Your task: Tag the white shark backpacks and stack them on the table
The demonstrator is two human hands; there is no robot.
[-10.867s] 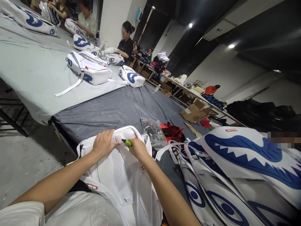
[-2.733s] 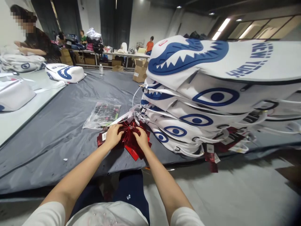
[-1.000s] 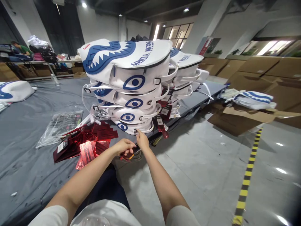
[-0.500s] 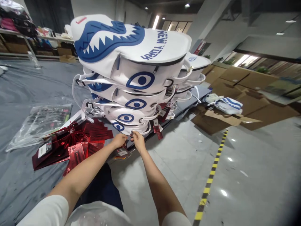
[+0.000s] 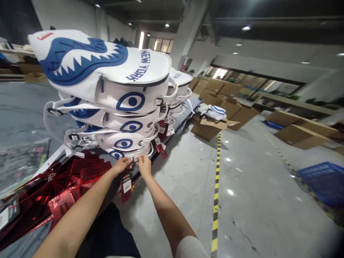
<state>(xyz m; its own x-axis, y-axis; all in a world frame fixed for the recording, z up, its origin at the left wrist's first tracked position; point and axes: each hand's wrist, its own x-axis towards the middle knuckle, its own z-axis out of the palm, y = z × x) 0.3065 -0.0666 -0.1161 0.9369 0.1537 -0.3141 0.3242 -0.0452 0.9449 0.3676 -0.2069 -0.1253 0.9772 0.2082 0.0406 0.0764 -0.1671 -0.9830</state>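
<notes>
Both left hand (image 5: 121,166) and right hand (image 5: 144,167) are pinching a small dark fitting (image 5: 133,161) on the bottom bag (image 5: 116,154), near edge; red tag (image 5: 126,187) is hanging below. Bracing one hand should help alignment.

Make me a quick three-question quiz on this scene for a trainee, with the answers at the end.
1. True or false: a red tag hangs just below the left hand.
2. Count: how many blue eye designs show on the nearest stack of white bags?
3. Multiple choice: the striped tape on the floor is yellow and which colour? A) red, B) black, C) green.

Key: 1. True. 2. Four. 3. B.
</notes>
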